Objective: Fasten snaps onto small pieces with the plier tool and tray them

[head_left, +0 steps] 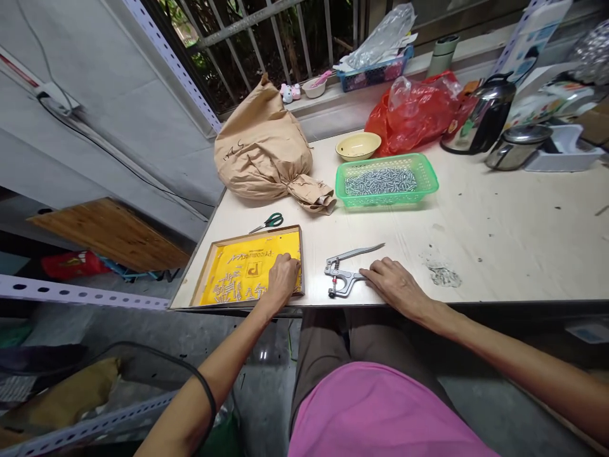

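On the yellow sheet in a shallow cardboard tray [208, 270] lie several small metal pieces [228, 289], too small to name. My left hand [284, 278] is over the tray's right side with its fingers curled closed; whatever they hold is hidden. A pair of grey snap-fastener pliers [346, 277] lies on the table to the right of the tray, its two handles spread apart. The fingers of my right hand [392, 282] close on the end of the lower handle, and the upper handle points free above them.
Green-handled scissors [273, 220] lie behind the tray. Farther back are a tied brown paper bag [261, 149], a green basket [387, 202] of small metal parts, a cream bowl [358, 146] and a red plastic bag [419, 111]. A kettle [480, 120] stands at the right.
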{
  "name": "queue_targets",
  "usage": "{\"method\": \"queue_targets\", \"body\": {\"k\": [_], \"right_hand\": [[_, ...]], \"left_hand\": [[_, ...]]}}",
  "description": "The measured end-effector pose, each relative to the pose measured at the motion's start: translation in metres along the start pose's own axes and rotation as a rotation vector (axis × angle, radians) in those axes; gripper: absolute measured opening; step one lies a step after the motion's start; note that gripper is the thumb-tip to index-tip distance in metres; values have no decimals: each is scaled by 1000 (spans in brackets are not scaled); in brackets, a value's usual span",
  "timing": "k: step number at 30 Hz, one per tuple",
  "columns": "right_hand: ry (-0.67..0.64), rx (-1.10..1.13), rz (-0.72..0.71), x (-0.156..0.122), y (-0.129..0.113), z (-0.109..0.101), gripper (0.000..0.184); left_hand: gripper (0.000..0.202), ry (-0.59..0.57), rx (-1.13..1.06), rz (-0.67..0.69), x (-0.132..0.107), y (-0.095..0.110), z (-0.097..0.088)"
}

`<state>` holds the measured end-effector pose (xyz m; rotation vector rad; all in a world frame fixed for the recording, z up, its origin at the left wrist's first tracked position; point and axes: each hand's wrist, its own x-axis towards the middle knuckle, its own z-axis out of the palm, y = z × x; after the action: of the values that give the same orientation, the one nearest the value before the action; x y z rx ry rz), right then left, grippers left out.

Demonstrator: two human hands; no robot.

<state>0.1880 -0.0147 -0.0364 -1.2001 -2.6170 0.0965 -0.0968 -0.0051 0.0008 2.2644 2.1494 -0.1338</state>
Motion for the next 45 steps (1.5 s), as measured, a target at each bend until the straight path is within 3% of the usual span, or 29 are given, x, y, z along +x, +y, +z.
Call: {"method": "queue_targets", "body": {"k": [4, 9, 13, 17, 20, 23, 28, 32, 36, 40, 45], "right_hand": [[-46, 6, -2, 11, 3, -4, 21], [-2, 71, 26, 20, 14, -16, 23], [-6, 106, 70, 16, 25, -15, 23], [75, 161, 38, 9, 31, -10, 23], [111, 192, 58, 5, 34, -5, 24], [102, 170, 107, 3, 38, -3, 25], [61, 102, 165, 5, 41, -3, 25], [62, 43, 198, 9, 34, -9, 25], [2, 73, -67, 28, 20, -20, 27], [-137, 81, -353, 61, 7, -24, 17], [-128, 57, -505, 83, -9, -16, 8]], "left_hand": [[30, 16, 21, 14, 4, -2, 2], [28, 13, 73, -16, 5, -5, -2], [27, 15, 128, 82, 1, -10, -4], [26, 45, 80, 133, 3, -14, -5], [24, 140, -97, 62, 6, -11, -9], [18, 199, -423, -59, 5, 4, -17], [23, -65, -994, -236, -1, 46, -32], [28, -152, -1203, -244, 0, 66, -38], [31, -175, -1251, -272, 2, 69, -40], [34, -126, -1303, -314, -2, 69, -44], [37, -38, -1347, -363, -15, 63, -48]]}}
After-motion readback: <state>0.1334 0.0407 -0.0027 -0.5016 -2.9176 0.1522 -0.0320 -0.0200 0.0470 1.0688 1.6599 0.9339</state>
